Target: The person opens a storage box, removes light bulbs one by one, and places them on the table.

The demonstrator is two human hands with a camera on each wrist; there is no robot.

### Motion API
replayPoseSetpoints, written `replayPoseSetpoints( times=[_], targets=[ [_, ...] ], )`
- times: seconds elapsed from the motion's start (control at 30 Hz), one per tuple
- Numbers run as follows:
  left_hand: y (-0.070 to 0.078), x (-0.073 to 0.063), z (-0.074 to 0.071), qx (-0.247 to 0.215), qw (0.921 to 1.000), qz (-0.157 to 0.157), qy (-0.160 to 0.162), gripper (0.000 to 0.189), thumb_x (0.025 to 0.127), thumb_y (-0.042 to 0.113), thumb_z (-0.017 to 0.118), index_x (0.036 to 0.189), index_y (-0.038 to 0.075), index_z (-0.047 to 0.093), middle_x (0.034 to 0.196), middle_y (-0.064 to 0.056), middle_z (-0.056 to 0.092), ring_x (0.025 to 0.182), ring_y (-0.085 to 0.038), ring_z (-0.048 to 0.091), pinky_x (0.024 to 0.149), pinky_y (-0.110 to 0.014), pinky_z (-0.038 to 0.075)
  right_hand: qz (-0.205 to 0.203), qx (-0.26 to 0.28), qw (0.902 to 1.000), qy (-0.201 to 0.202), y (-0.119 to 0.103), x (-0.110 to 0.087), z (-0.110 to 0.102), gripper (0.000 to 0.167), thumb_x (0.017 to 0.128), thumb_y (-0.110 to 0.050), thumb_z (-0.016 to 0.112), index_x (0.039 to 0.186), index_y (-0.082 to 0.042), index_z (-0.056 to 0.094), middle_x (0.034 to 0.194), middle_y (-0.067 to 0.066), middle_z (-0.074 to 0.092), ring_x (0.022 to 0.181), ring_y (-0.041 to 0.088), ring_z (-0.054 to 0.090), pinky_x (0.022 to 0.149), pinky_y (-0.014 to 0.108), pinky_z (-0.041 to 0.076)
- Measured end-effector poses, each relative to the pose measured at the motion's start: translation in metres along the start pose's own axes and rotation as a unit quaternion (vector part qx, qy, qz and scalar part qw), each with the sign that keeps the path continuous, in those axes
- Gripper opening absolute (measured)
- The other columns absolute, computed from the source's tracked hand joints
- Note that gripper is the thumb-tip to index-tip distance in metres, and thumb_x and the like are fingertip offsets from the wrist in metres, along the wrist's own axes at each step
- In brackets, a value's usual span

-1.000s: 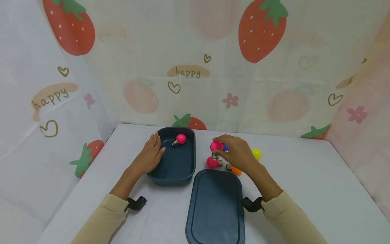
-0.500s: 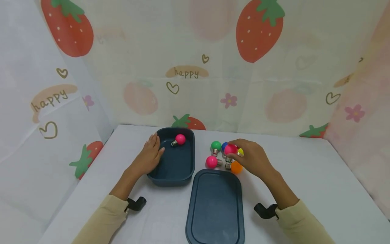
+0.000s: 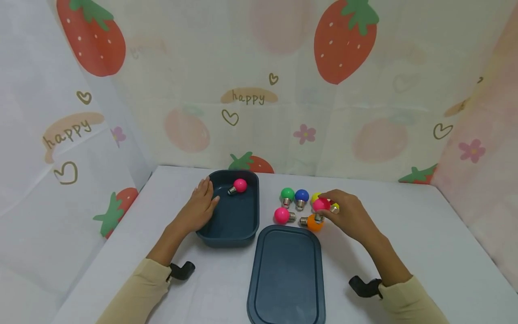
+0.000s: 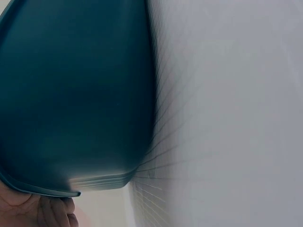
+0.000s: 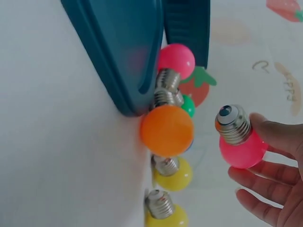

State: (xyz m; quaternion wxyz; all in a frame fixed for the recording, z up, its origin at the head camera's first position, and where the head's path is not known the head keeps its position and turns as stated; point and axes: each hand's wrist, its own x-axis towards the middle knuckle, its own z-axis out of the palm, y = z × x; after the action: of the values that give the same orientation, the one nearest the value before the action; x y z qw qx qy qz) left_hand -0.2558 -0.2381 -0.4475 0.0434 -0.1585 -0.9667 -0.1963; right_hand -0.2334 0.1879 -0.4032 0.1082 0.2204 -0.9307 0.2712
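Observation:
My right hand (image 3: 348,213) pinches a pink light bulb (image 3: 321,205) by its round globe, metal screw base downward in the head view. The right wrist view shows this pink bulb (image 5: 244,149) between thumb and fingers, apart from the other bulbs. Below and around it lie an orange bulb (image 3: 314,223) and two yellow bulbs, one yellow bulb (image 3: 315,197) partly hidden behind it. My left hand (image 3: 198,204) rests with straight fingers on the left rim of a dark blue box (image 3: 232,243), thumb over the inside. One pink bulb (image 3: 240,185) lies in the box.
Green (image 3: 288,194), blue (image 3: 301,195) and another pink bulb (image 3: 281,215) lie on the white table right of the box. A dark blue lid (image 3: 286,274) lies flat in front of them. Strawberry-print cloth (image 3: 251,135) hangs behind and at both sides.
My right hand has carried the pink bulb to the right, from over the green bulb to beside the yellow ones, uncovering the green and blue bulbs. My left hand stays on the box.

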Motion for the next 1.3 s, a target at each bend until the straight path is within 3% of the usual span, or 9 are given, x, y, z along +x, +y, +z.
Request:
replayPoseSetpoints(
  times=[0.6,0.97,1.3],
  targets=[
    [-0.002,0.001,0.000,0.001,0.9999,-0.004,-0.011,0.066,0.113,0.031,0.031,0.155,-0.014,0.011,0.167,-0.027,0.002,0.154,-0.040,-0.002,0.123,-0.056,0.007,0.042,-0.025,0.9984,-0.030,0.020,-0.010,-0.007,0.042,0.088,-0.017,0.081,0.125,-0.003,0.070,0.120,0.018,0.070,0.101,0.036,0.066,0.083,0.052,0.058],
    [-0.001,-0.002,0.000,0.001,1.0000,-0.001,-0.003,0.066,0.113,0.033,0.029,0.155,-0.015,0.013,0.166,-0.028,0.003,0.154,-0.042,0.000,0.123,-0.057,0.008,0.049,-0.033,0.9974,-0.043,0.027,-0.010,-0.004,0.042,0.086,-0.016,0.083,0.124,-0.004,0.071,0.115,0.017,0.071,0.095,0.035,0.065,0.074,0.044,0.059],
    [0.000,0.000,0.000,0.002,0.9999,-0.006,-0.008,0.065,0.113,0.030,0.032,0.155,-0.015,0.012,0.166,-0.028,0.003,0.154,-0.042,-0.001,0.122,-0.058,0.008,0.050,-0.019,0.9960,-0.072,0.037,-0.010,0.001,0.038,0.086,-0.016,0.082,0.121,-0.004,0.072,0.111,0.015,0.072,0.095,0.034,0.065,0.075,0.042,0.059]
  ],
)
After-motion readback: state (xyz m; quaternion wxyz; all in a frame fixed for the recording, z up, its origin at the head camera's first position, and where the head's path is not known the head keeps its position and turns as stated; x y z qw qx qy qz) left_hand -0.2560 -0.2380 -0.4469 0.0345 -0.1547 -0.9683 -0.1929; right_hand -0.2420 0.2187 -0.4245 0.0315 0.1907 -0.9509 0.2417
